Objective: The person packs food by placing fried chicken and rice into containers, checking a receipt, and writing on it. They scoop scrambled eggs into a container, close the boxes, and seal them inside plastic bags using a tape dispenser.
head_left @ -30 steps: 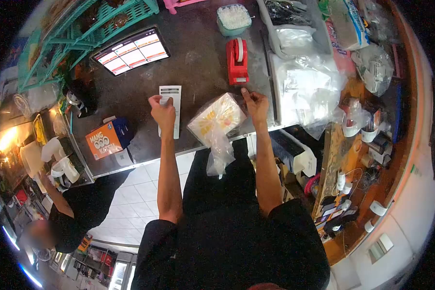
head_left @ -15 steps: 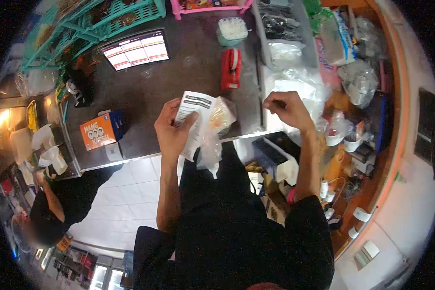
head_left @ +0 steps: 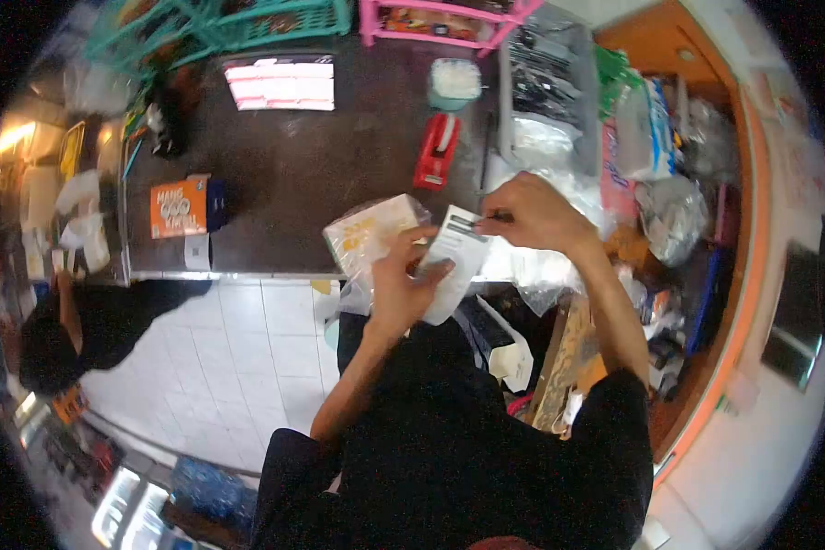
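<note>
A white printed slip (head_left: 456, 257) is pinched in my left hand (head_left: 405, 280), whose fingers are closed on it. Beside it, a clear plastic bag with a yellow-and-white packet inside (head_left: 372, 231) lies against the same hand at the counter's front edge. My right hand (head_left: 532, 215) has its fingers pinched at the top right corner of the slip, with something small and dark between them that is too blurred to name. Just beyond my hands, a red tape dispenser (head_left: 437, 151) rests on the dark counter (head_left: 293, 174).
An orange box (head_left: 180, 208) and a lit tablet (head_left: 284, 84) are on the counter's left. Behind are a tub of white bits (head_left: 456, 82), a pink rack (head_left: 431, 32) and green baskets (head_left: 280, 18). Plastic bags lie right. Another person (head_left: 60, 335) is at far left.
The slip and bag have come up over the counter edge, and the bag now spreads left of the slip. My right hand has moved in to the slip's corner. The view has shifted.
</note>
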Action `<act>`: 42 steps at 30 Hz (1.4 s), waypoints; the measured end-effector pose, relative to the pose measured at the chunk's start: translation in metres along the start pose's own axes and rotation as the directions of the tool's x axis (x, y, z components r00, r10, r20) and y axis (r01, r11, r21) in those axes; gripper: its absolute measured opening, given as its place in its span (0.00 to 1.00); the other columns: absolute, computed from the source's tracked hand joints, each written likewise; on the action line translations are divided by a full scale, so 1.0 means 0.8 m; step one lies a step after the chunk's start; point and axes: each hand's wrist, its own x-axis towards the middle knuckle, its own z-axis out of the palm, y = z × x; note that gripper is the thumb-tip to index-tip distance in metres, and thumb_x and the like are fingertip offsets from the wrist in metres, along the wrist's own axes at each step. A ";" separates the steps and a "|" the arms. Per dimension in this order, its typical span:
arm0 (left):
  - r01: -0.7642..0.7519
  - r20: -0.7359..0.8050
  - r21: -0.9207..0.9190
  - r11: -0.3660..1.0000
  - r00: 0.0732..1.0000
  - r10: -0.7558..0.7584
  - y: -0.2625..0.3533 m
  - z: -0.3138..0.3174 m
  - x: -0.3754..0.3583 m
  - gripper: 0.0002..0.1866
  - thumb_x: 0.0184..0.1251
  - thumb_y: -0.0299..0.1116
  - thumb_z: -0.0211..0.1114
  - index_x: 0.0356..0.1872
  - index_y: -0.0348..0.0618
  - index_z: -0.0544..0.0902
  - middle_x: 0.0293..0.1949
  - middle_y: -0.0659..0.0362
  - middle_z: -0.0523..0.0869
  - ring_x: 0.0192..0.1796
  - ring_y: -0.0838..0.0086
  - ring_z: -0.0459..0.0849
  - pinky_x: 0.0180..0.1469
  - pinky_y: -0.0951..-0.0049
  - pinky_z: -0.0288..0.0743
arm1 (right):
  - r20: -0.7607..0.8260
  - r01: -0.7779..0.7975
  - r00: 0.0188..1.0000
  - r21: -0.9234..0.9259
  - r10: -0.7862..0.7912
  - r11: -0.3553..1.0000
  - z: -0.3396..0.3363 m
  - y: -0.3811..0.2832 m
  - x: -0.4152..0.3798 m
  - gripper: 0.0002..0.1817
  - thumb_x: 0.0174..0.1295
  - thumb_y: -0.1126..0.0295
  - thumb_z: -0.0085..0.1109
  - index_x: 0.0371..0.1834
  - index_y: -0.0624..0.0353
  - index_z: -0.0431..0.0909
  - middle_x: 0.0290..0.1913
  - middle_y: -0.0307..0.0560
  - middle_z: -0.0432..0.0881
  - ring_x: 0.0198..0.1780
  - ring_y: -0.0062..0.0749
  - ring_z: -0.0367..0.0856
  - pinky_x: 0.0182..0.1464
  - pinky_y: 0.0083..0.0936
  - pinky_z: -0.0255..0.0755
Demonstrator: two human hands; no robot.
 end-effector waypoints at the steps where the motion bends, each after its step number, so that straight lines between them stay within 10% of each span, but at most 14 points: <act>1: 0.083 -0.003 -0.015 0.996 0.997 -0.083 -0.002 0.004 -0.006 0.22 0.58 0.22 0.72 0.54 0.39 0.78 0.40 0.55 0.90 0.41 0.75 0.87 0.41 0.75 0.80 | 0.085 -0.032 0.996 -0.024 0.034 0.999 -0.012 -0.001 0.012 0.15 0.55 0.57 0.67 0.25 0.58 0.83 0.22 0.51 0.80 0.30 0.52 0.80 0.36 0.43 0.71; 6: 0.097 -0.249 -0.256 0.962 0.955 -0.162 -0.138 0.050 -0.031 0.13 0.67 0.29 0.67 0.49 0.33 0.81 0.38 0.55 0.88 0.40 0.77 0.83 0.44 0.75 0.76 | 0.318 0.262 0.922 -0.094 -0.220 0.960 0.042 0.021 0.142 0.12 0.54 0.61 0.67 0.23 0.58 0.84 0.22 0.53 0.81 0.29 0.52 0.81 0.33 0.45 0.72; 15: 0.292 -0.494 -0.220 0.931 0.790 -0.365 -0.226 0.033 0.004 0.16 0.71 0.35 0.63 0.48 0.30 0.83 0.41 0.49 0.88 0.42 0.71 0.84 0.48 0.69 0.76 | 0.701 0.309 0.660 0.073 -0.269 0.948 0.204 0.065 0.333 0.15 0.43 0.60 0.77 0.33 0.53 0.89 0.31 0.43 0.88 0.36 0.38 0.87 0.38 0.35 0.79; 17: 0.231 -0.652 0.085 0.969 0.749 -0.121 -0.213 0.041 0.007 0.16 0.70 0.35 0.63 0.48 0.31 0.83 0.43 0.46 0.88 0.44 0.65 0.86 0.49 0.64 0.76 | 0.646 0.180 0.724 0.162 -0.242 0.970 0.215 0.085 0.329 0.14 0.43 0.62 0.78 0.32 0.52 0.88 0.30 0.42 0.88 0.36 0.37 0.87 0.36 0.34 0.78; 22: 0.184 -0.608 -0.038 0.982 0.775 -0.169 -0.234 0.051 -0.003 0.14 0.69 0.29 0.64 0.51 0.32 0.81 0.41 0.51 0.88 0.43 0.71 0.84 0.48 0.68 0.76 | 0.266 0.172 0.958 -0.218 -0.111 0.961 0.207 0.057 0.273 0.08 0.48 0.67 0.73 0.29 0.56 0.86 0.31 0.49 0.87 0.37 0.45 0.87 0.36 0.40 0.78; 24: 0.138 -0.560 0.010 0.990 0.822 -0.108 -0.255 0.052 -0.023 0.15 0.68 0.28 0.65 0.52 0.32 0.81 0.40 0.52 0.88 0.42 0.73 0.83 0.46 0.70 0.76 | -0.266 -0.016 0.963 0.086 0.038 0.996 0.163 0.044 0.228 0.09 0.51 0.67 0.71 0.31 0.59 0.85 0.32 0.54 0.86 0.36 0.46 0.87 0.37 0.40 0.78; 26: -0.006 -0.540 0.066 0.998 0.841 0.040 -0.318 0.062 -0.045 0.16 0.63 0.28 0.70 0.50 0.31 0.81 0.38 0.54 0.87 0.39 0.76 0.81 0.42 0.73 0.76 | -0.556 -0.110 0.744 0.444 0.370 0.889 0.148 0.059 0.178 0.11 0.54 0.64 0.70 0.33 0.61 0.84 0.33 0.58 0.85 0.37 0.47 0.86 0.39 0.40 0.78; 27: -0.009 -0.530 0.070 0.997 0.847 0.045 -0.317 0.055 -0.055 0.16 0.63 0.28 0.70 0.50 0.31 0.81 0.38 0.54 0.87 0.39 0.76 0.81 0.42 0.73 0.76 | -0.565 -0.142 0.599 0.622 0.567 0.770 0.158 0.076 0.150 0.13 0.55 0.61 0.70 0.33 0.60 0.83 0.34 0.58 0.85 0.39 0.47 0.86 0.41 0.40 0.77; 29: 0.323 -0.409 -0.260 0.910 0.817 -0.407 -0.310 0.036 -0.068 0.15 0.61 0.28 0.72 0.45 0.32 0.81 0.36 0.55 0.86 0.39 0.76 0.81 0.42 0.74 0.76 | -0.485 -0.297 0.577 0.625 0.657 0.722 0.195 0.094 0.108 0.16 0.55 0.58 0.71 0.34 0.61 0.83 0.34 0.58 0.85 0.40 0.46 0.85 0.44 0.39 0.76; 33: 0.432 -0.467 0.026 0.901 0.802 -0.371 -0.243 0.023 -0.101 0.11 0.61 0.28 0.71 0.41 0.34 0.81 0.32 0.58 0.85 0.37 0.76 0.81 0.41 0.73 0.77 | -0.341 -0.283 0.454 0.821 0.823 0.496 0.304 0.131 0.123 0.24 0.52 0.50 0.75 0.33 0.64 0.83 0.37 0.56 0.84 0.42 0.43 0.83 0.49 0.35 0.74; 35: 0.491 -0.162 0.036 0.871 0.862 -0.480 -0.175 0.029 -0.115 0.10 0.64 0.28 0.69 0.43 0.34 0.81 0.35 0.59 0.84 0.37 0.76 0.81 0.43 0.74 0.77 | -0.356 -0.316 0.321 0.833 0.878 0.454 0.285 0.114 0.134 0.22 0.55 0.53 0.75 0.36 0.65 0.84 0.38 0.43 0.85 0.40 0.28 0.79 0.49 0.23 0.69; 39: 0.184 -0.079 -0.361 0.914 0.971 -0.227 -0.149 0.087 0.001 0.18 0.77 0.44 0.55 0.53 0.39 0.81 0.50 0.53 0.84 0.54 0.76 0.79 0.58 0.71 0.71 | -0.387 -0.157 0.305 0.881 0.870 0.447 0.283 0.118 0.136 0.22 0.54 0.53 0.75 0.33 0.65 0.84 0.36 0.45 0.84 0.40 0.28 0.79 0.48 0.27 0.71; 42: 0.127 -0.081 -0.703 0.700 0.963 -0.256 -0.202 0.112 0.136 0.25 0.80 0.51 0.44 0.61 0.41 0.74 0.56 0.57 0.80 0.59 0.69 0.75 0.66 0.67 0.63 | -0.433 -0.038 0.239 0.890 0.869 0.454 0.309 0.125 0.151 0.21 0.55 0.54 0.74 0.31 0.65 0.85 0.37 0.51 0.85 0.42 0.33 0.81 0.48 0.32 0.72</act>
